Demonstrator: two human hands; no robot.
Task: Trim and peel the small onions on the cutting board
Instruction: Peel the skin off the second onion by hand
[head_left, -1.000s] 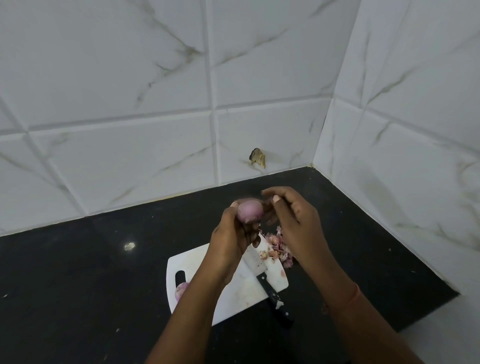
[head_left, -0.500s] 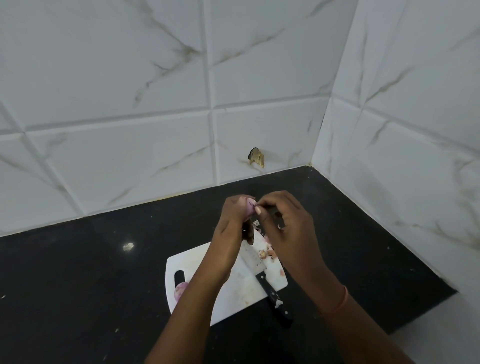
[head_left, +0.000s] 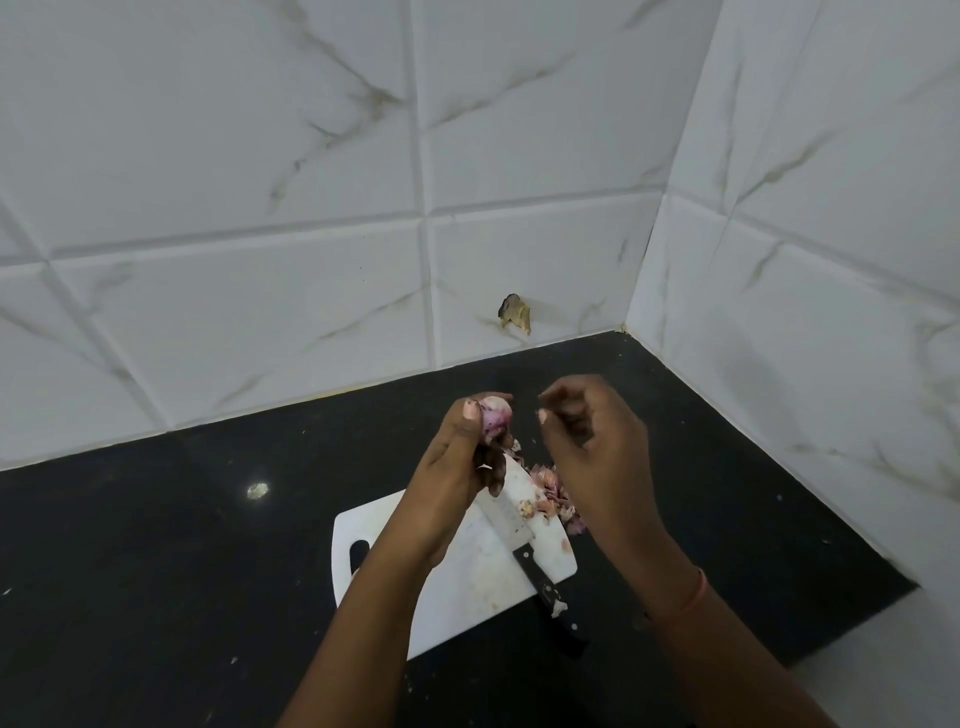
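**Small onion held over cutting board, head view**

Head view, items as seen:

- Left hand (head_left: 457, 462): raised above the far end of the board, fingers and thumb curled round a small onion (head_left: 494, 418); thumb lies against the onion's left side. The onion shows pale pink-white flesh with purple streaks, and stands out above the fingers.
- Right hand (head_left: 597, 447): raised just beside the onion, apart from it, fingers curled inward with thumb and forefinger tips close together. Motion blur hides whether a scrap of skin sits between them; cannot tell.
- Cutting board (head_left: 467, 582): white, with a handle slot near its left corner, lying flat on the black countertop (head_left: 182, 545) below both forearms. Pink stains mark its surface.
- Knife (head_left: 524, 545): lies flat across the board, blade toward the far end, black handle overhanging the near right edge onto the counter.
- Peel pile (head_left: 553, 496): pink and tan onion skins heaped at the board's far right edge, next to the blade.
- Wristband (head_left: 693, 597): orange, on the right wrist.
- Tiled wall (head_left: 260, 208): white, marble-veined, meeting a second tiled wall at the right corner; a brown chip (head_left: 515, 313) shows low on it, above the counter
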